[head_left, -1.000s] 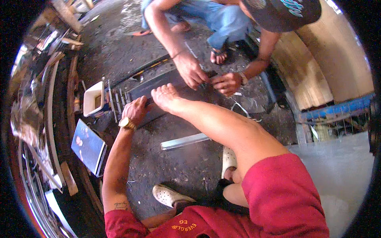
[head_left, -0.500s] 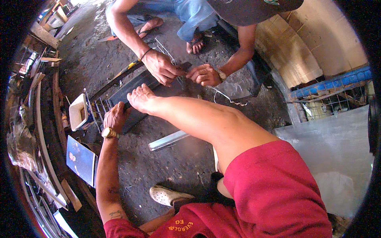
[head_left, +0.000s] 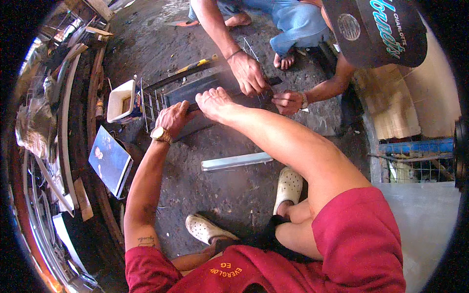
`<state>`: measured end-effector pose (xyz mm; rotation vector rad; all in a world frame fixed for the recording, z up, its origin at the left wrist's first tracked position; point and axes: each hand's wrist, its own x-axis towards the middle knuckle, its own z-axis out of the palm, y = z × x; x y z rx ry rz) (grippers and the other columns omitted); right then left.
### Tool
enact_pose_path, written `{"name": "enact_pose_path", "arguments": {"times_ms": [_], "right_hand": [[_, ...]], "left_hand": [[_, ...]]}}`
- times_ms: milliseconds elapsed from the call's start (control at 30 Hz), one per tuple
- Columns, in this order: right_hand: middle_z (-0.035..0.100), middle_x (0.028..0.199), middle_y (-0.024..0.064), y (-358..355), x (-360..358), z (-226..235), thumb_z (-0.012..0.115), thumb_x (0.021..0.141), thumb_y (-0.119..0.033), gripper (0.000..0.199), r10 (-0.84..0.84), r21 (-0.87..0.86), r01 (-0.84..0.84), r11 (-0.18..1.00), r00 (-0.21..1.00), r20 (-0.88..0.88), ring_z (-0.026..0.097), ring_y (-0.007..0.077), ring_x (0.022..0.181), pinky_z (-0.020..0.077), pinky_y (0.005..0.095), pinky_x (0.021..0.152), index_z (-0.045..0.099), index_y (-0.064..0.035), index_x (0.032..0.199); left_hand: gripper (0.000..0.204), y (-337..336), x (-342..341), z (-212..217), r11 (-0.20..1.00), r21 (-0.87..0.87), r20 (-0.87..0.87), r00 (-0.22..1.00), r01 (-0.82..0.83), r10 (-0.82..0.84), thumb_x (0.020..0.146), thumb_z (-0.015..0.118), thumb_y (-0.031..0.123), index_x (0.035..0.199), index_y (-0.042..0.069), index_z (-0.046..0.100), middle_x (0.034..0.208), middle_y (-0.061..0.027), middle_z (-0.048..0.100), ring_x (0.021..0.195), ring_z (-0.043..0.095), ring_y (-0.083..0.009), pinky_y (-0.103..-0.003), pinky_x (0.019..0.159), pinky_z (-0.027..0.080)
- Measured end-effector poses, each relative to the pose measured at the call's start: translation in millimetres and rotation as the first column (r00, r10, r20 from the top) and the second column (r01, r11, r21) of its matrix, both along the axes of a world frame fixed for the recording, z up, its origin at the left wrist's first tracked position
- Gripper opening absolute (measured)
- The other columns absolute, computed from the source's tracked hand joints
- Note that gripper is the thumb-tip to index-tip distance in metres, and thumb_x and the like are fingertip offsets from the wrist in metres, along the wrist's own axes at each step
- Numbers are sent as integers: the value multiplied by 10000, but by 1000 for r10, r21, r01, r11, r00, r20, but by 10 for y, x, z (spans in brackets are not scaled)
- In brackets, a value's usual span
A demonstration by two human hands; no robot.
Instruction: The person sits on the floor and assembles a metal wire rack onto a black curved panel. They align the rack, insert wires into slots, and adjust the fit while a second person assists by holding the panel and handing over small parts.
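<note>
My left hand is closed around the near end of a narrow dark flat bar. Just right of it, my right hand grips the same bar from above, its fingers curled over. The middle of the bar is mostly hidden by hands. At its far end a co-worker's two hands pinch close to the bar, with thin wire standing up beside them. What their fingertips hold is too small to make out. Beneath and beyond my hands lies a dark flat panel on the ground.
A wire rack and a whitish plastic tub stand left of my hands. Nearer lie a blue picture-covered board and a silver metal bar. Scrap strips line the left; cardboard and sheet metal are right.
The view has shifted, so the scene sits farther right. More of the silver bar and my second shoe show. My hands stay closed on the dark bar; the co-worker's hands remain at its far end.
</note>
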<state>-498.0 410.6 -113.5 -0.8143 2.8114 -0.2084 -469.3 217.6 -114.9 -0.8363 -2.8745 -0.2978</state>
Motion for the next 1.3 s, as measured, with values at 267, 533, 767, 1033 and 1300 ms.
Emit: {"name": "enact_pose_path", "arguments": {"times_ms": [267,533,767,1033,1300], "right_hand": [[701,1086,176,24,-43,-8,809,799,-329,448,23,-49,-25,999,999,-33,667,338,1079,535,469,890,627,-62,1109],[732,1003,189,47,-92,9,813,799,-322,399,82,-40,-82,996,997,-1,713,350,989,570,451,843,689,-43,1056],[729,1011,182,69,-75,-13,808,805,-322,416,81,-66,-83,994,996,-40,709,344,992,561,453,850,675,-33,1072],[723,1042,190,67,-64,11,795,817,-328,413,67,-71,-68,995,998,-14,696,347,1029,552,454,873,669,-33,1078],[723,1021,203,81,-56,20,762,847,-335,396,86,-74,-86,994,996,-11,702,360,1009,562,465,864,660,-31,1080]], "left_hand": [[345,12,-22,-16,999,48,37,999,1,-3,933,648,415,933,87,541,802,-142,662,721,669,-377,-486,598,524],[362,2,-41,-76,997,73,50,998,-34,30,905,686,414,897,89,529,787,-150,654,719,666,-397,-496,587,517],[370,33,7,17,991,121,56,997,-51,44,906,702,400,918,86,508,780,-159,643,698,651,-411,-495,570,505],[359,-20,-51,-109,999,46,-37,999,15,-13,919,690,388,924,82,502,781,-154,646,694,656,-401,-491,558,504],[343,-6,-35,-11,996,65,18,998,54,-55,926,652,399,924,85,512,835,-144,656,770,673,-389,-493,636,530]]}}
